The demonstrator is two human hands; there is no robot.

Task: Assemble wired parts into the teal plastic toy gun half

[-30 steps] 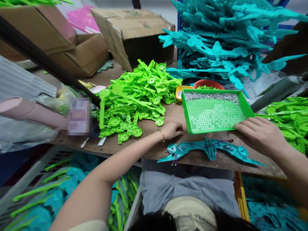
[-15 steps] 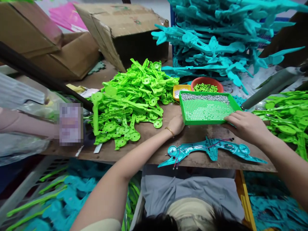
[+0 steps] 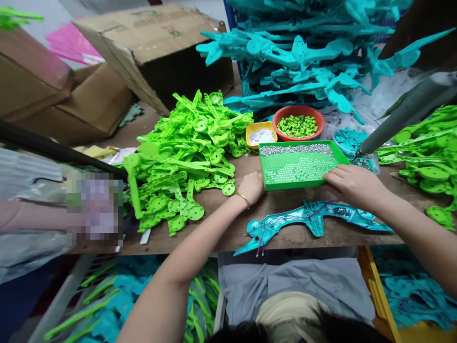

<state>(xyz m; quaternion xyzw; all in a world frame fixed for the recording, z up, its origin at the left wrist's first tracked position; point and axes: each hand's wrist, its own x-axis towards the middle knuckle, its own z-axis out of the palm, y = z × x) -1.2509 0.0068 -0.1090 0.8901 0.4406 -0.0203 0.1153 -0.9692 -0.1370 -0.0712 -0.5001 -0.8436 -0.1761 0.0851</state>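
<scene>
A green perforated tray (image 3: 299, 167) with small metal screws piled at its far side lies on the wooden bench. My left hand (image 3: 251, 186) grips the tray's near left corner with curled fingers. My right hand (image 3: 352, 183) holds the tray's near right edge, fingers bent over the rim. In front of the tray lies a teal plastic toy half (image 3: 310, 221) with red and black wires along it. A gold bracelet sits on my left wrist.
A heap of bright green plastic parts (image 3: 185, 152) lies left of the tray, more green parts (image 3: 424, 157) at the right. Behind stand a red bowl of green bits (image 3: 298, 123), a small yellow dish (image 3: 261, 134), stacked teal parts (image 3: 307, 57) and cardboard boxes (image 3: 157, 52). Another person's arm (image 3: 32, 214) is at left.
The tray, tilted up a second ago, has been lowered flat onto the bench and slid nearer. Both hands stayed on its near edge. The view shifted, showing the red bowl fully.
</scene>
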